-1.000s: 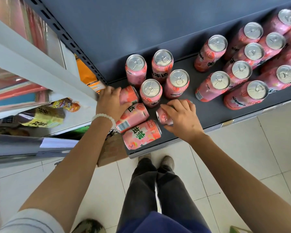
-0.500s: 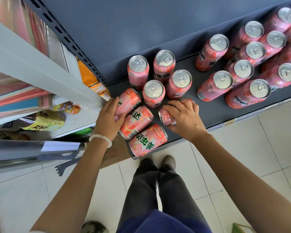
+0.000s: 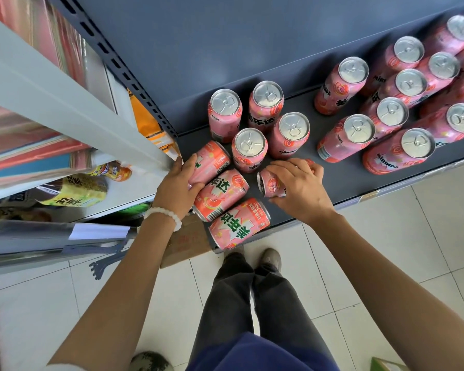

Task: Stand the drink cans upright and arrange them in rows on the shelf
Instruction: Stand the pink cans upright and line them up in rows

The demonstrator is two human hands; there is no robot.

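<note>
On the dark shelf (image 3: pixel 343 183), nearest its front edge, one fallen can (image 3: pixel 239 223) lies loose. Behind it the left hand (image 3: pixel 176 187) grips a toppled can (image 3: pixel 212 162) beside another lying can (image 3: pixel 221 194); the right hand (image 3: pixel 299 188) clasps a fourth (image 3: pixel 269 183). Four upright cans (image 3: pixel 249 148) crowd just behind, more farther right (image 3: pixel 402 148).

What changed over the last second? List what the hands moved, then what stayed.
The left hand slid off the top of the lying pink drink cans and took a grip on the rearmost lying can. The right hand kept its grip on the pink can lying by the shelf edge. The upright pink cans stayed put.
</note>
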